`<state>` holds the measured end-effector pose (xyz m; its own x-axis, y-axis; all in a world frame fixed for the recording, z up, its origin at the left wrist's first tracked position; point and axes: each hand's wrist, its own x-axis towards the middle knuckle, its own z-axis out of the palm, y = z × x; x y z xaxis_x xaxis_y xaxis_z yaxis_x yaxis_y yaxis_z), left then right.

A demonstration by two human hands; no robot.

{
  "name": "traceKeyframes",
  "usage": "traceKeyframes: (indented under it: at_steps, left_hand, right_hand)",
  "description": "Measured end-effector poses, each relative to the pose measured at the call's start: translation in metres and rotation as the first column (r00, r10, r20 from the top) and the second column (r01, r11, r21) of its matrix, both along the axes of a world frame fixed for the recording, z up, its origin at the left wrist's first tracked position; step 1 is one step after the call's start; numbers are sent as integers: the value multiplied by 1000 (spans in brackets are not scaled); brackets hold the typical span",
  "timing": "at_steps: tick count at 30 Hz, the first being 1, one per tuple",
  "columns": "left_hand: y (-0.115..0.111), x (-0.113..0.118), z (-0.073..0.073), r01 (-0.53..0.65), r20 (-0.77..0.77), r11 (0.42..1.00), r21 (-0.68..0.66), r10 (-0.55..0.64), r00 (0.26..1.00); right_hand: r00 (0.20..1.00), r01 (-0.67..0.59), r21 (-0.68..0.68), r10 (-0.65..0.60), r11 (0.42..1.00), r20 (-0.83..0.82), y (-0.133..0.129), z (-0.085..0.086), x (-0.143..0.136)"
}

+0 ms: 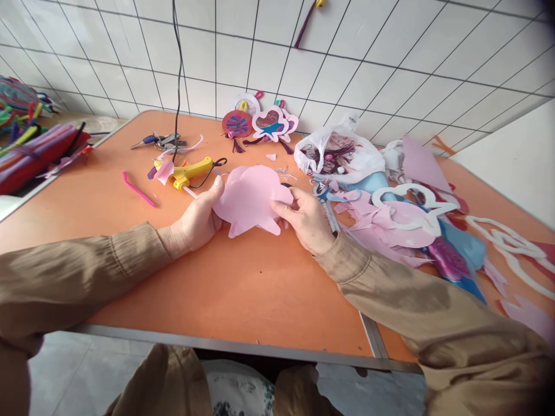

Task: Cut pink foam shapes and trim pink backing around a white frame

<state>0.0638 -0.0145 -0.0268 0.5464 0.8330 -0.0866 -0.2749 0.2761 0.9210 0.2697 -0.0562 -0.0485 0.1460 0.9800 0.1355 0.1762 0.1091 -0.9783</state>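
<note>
A pink paper cutout (pixel 249 196) with a rounded top and pointed tabs along its lower edge is held between both hands, above the orange table (pixel 243 294). My left hand (pixel 202 216) grips its left edge, thumb up and fingers behind the paper. My right hand (pixel 303 216) pinches the right side, its thumb on the front face. Behind the left hand lies a yellow glue gun (pixel 193 169) with a pink scrap (pixel 163 172) beside it. Scissors (pixel 326 199) lie partly hidden just past the right hand.
Finished ornaments (pixel 271 123) lean near the tiled wall. A white plastic bag (pixel 359 156) and pink scraps (pixel 403 222) cover the right side. At left are a pink stick (pixel 139 189), keys (pixel 171 141) and colourful pipe cleaners (pixel 39 156). A black cable (pixel 178 75) hangs down.
</note>
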Motion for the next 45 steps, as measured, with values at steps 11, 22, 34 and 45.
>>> traceKeyframes:
  at_steps: [11, 22, 34, 45]
  left_hand:
    - [-2, -6, -10, 71, -174, 989, 131, -48, 984]
    - [1, -18, 3, -98, -242, 920, 380, 201, 949]
    - [4, -43, 24, 141, -543, 941, 307, 52, 838]
    - [24, -122, 67, 432, -860, 807, 403, 496, -124]
  right_hand:
    - [990, -133, -15, 131, 991, -56, -5, 8, -7]
    - [990, 7, 50, 0, 999, -138, 0, -1, -7]
    - [988, -109, 2, 109, 994, -107, -1, -2, -4]
    - [991, -120, -46, 117, 992, -59, -2, 0, -6]
